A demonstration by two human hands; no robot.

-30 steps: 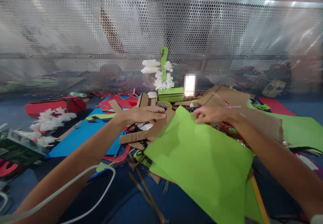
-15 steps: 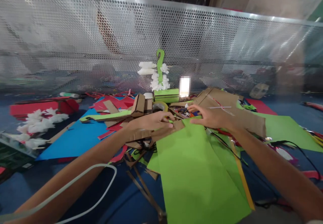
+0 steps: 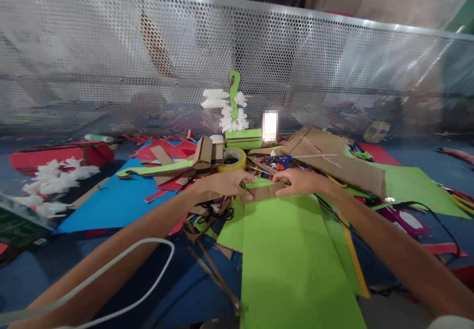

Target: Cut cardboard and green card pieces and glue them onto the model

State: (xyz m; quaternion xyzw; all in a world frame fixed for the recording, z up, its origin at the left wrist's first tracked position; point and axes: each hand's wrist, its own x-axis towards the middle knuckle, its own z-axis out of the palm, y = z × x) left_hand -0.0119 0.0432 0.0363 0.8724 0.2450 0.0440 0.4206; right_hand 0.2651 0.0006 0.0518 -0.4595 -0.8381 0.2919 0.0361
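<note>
My left hand (image 3: 230, 183) and my right hand (image 3: 296, 181) are closed on opposite ends of a small brown cardboard piece (image 3: 262, 192). A green edge shows along the top of this piece. It lies at the far end of a large green paper sheet (image 3: 292, 255), which reaches down toward me; whether the two are joined I cannot tell. Just beyond my hands are a roll of yellow tape (image 3: 241, 160) and a blue glue gun (image 3: 280, 161). Fingertips on the far side of the cardboard are partly hidden.
A perforated metal panel (image 3: 177, 47) stands along the back. Blue paper (image 3: 111, 200), red box-like piece (image 3: 62, 158) and white tufts lie left. A green hook-shaped piece (image 3: 234, 94) stands at the back. Folded cardboard (image 3: 333, 153) and black cords lie right; a white cable (image 3: 129, 245) crosses my left forearm.
My right hand has come down and closed on the cardboard's right end. The cardboard has turned more level, and the upper part of the green sheet has shifted slightly right.
</note>
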